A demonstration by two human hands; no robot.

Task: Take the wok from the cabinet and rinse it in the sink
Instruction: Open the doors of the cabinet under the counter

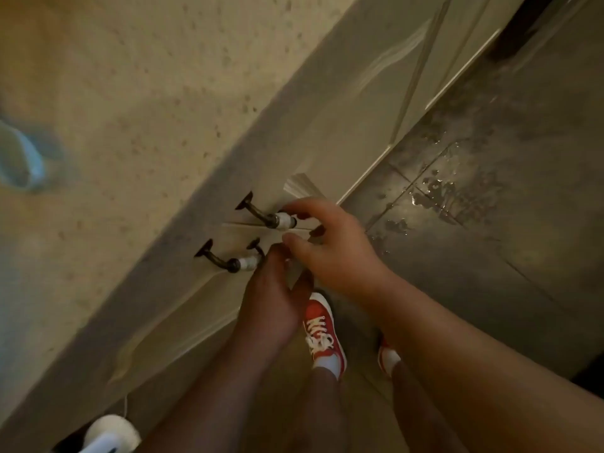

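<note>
Looking straight down at the cabinet (343, 125), doors shut, so the wok isn't visible anywhere. Right hand (330, 246) has fingers spread and curled at the upper handle (268, 217), tips touching its white end. Left hand (271, 295), at 7 o'clock from the right, pinches the lower handle (235, 261). Red sneaker (322, 335) at 6 o'clock; no readable writing.

speckled beige countertop (137, 93), dark wet glossy floor tiles (474, 197), dim light

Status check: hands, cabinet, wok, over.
Both hands at cabinet handles: left hand, right hand. Cabinet doors closed. Wok not in view. Nothing blocking.
</note>
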